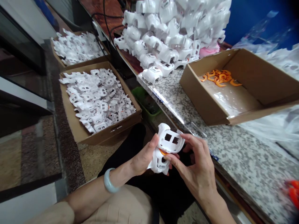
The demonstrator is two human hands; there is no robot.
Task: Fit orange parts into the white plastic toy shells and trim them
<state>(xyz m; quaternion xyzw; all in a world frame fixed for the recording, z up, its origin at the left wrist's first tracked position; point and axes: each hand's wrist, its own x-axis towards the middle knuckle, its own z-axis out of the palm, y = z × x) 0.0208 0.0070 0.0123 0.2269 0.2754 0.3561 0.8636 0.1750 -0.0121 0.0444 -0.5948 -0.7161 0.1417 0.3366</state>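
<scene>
My left grip [143,156] and right grip [195,165] clamp a white plastic shell [168,140] against a second shell [158,163], an orange piece [163,152] between them.

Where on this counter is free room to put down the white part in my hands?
The widest free patch of the granite counter lies between the cardboard box of orange pieces and the red thing at the right edge, near your right hand. The pile of white shells crowds the far end.
</scene>
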